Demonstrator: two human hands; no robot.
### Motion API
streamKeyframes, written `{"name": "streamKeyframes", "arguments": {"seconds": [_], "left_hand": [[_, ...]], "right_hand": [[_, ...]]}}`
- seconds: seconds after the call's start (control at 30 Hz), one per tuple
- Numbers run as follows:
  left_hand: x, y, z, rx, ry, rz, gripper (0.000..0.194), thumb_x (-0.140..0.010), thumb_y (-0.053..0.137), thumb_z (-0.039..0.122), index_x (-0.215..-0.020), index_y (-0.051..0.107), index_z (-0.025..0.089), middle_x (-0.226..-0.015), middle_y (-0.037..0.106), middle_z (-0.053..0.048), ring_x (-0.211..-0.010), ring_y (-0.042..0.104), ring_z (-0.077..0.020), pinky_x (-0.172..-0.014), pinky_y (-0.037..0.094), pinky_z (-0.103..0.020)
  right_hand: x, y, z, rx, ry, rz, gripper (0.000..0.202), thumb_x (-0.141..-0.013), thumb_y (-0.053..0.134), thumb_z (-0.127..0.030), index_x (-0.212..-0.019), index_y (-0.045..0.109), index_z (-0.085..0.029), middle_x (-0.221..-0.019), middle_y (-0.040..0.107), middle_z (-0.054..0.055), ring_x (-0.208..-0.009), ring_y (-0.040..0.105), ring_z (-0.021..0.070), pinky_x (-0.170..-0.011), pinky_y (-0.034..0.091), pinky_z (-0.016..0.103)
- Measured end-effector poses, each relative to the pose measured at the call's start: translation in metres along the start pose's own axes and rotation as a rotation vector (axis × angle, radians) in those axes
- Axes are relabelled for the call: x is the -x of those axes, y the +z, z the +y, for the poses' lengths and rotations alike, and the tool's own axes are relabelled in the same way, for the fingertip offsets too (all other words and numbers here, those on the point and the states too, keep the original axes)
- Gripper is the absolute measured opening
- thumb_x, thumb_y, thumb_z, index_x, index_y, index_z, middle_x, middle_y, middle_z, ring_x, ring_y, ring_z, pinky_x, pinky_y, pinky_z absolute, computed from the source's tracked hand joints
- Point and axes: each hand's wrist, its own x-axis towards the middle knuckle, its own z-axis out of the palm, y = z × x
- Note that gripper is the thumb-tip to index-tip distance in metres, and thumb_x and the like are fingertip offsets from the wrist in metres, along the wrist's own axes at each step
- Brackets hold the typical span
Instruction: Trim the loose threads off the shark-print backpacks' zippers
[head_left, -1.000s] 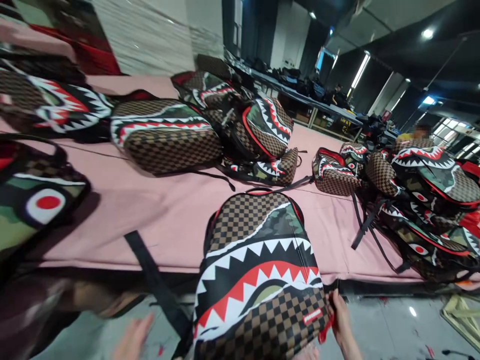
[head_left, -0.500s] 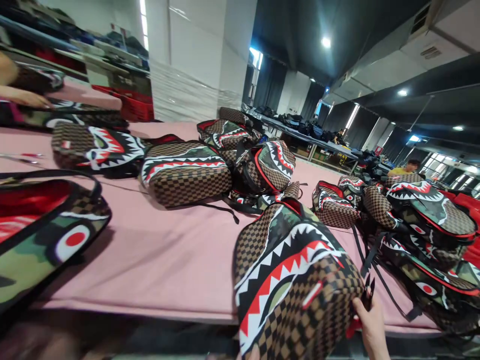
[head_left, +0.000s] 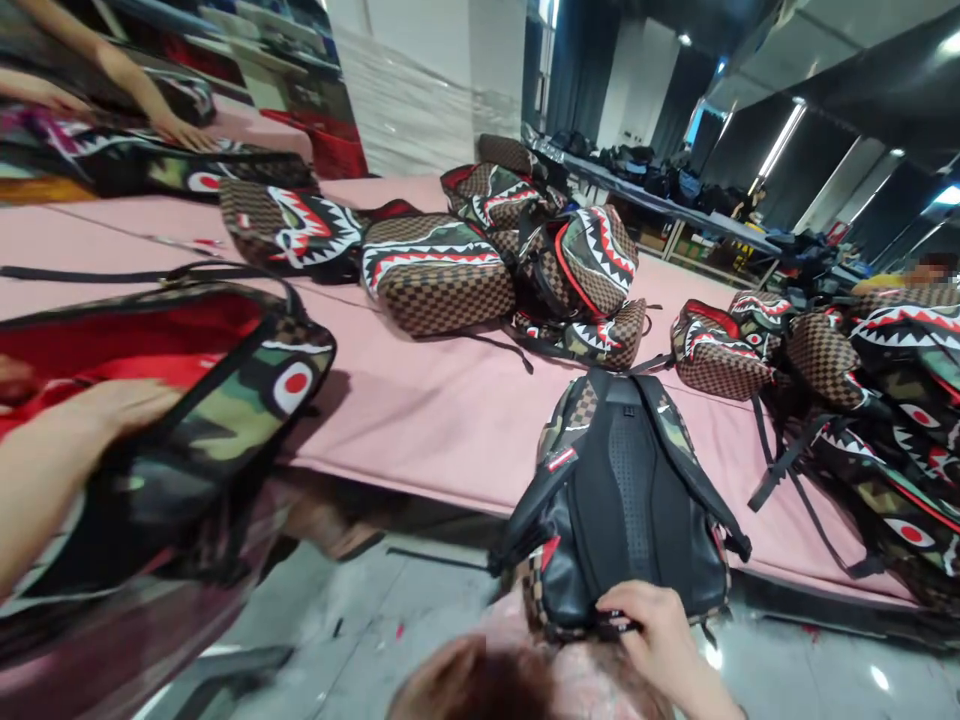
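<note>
A backpack (head_left: 630, 490) lies near the table's front edge, its black padded back panel and two shoulder straps facing up. Brown checks and camouflage show along its sides. My right hand (head_left: 656, 625) is closed at its lower edge, fingers curled over the black bottom. Something small, dark and red shows under the fingers, too little of it to name. My left hand is out of sight. To the left, another person's arm (head_left: 52, 470) reaches into an open camouflage bag (head_left: 225, 430) with a red lining.
Several shark-mouth backpacks (head_left: 442, 275) lie along the middle of the pink table (head_left: 420, 420). More are piled at the right (head_left: 892, 480). Another co-worker's hands (head_left: 176, 125) rest on a bag at the far left. A wrapped pillar (head_left: 420, 90) stands behind.
The backpack has turned over, from its shark-mouth front to its strapped back. My right hand has moved from its right corner to the lower edge. The view has swung left.
</note>
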Motion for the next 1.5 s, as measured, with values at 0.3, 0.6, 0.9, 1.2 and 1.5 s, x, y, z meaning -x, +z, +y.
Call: {"name": "streamKeyframes", "arguments": {"seconds": [0.3,0.6,0.9,1.2,1.5], "left_hand": [[-0.044,-0.011,0.070,0.204,0.158,0.063,0.061,-0.063,0.061,0.056,-0.108,0.058,0.015,-0.118,0.061,-0.015,-0.112,0.053,-0.0280,-0.097,0.040,-0.041],[-0.006,0.024,0.118,0.350,0.247,-0.158,0.056,-0.066,0.068,0.035,-0.116,0.049,0.019,-0.099,0.066,-0.009,-0.091,0.062,-0.0213,-0.081,0.048,-0.031],[0.002,0.044,0.127,0.200,0.237,-0.022,0.030,-0.062,0.069,0.031,-0.088,0.062,0.017,-0.083,0.066,-0.005,-0.080,0.061,-0.0174,-0.074,0.048,-0.027],[-0.004,0.050,0.126,0.015,0.327,0.077,0.022,-0.067,0.059,0.038,-0.065,0.058,0.016,-0.056,0.054,0.002,-0.054,0.048,-0.0123,-0.053,0.040,-0.023],[0.009,0.058,0.128,-0.078,0.371,0.171,0.019,-0.075,0.050,0.038,-0.069,0.051,0.019,-0.061,0.047,0.004,-0.059,0.044,-0.0128,-0.056,0.037,-0.023]], "right_hand": [[0.011,0.005,0.002,-0.030,0.306,0.130,0.028,-0.081,0.055,-0.027,-0.108,0.056,-0.021,-0.093,0.064,0.005,-0.082,0.061,0.0190,-0.073,0.046,0.027],[-0.020,0.016,-0.015,-0.326,0.235,0.263,0.018,-0.082,0.052,-0.027,-0.098,0.053,-0.018,-0.086,0.062,0.002,-0.080,0.058,0.0147,-0.070,0.046,0.022],[-0.037,0.008,-0.028,-0.303,0.214,0.268,0.018,-0.074,0.062,-0.028,-0.089,0.061,-0.019,-0.080,0.064,0.000,-0.071,0.060,0.0133,-0.065,0.049,0.022],[-0.034,0.003,-0.023,0.058,0.070,0.209,0.015,-0.082,0.056,-0.031,-0.086,0.064,-0.019,-0.074,0.066,0.000,-0.063,0.059,0.0122,-0.058,0.042,0.020],[-0.035,0.008,-0.023,0.283,-0.029,0.115,0.015,-0.084,0.055,-0.030,-0.094,0.061,-0.020,-0.084,0.068,0.002,-0.078,0.063,0.0157,-0.069,0.043,0.022]]}}
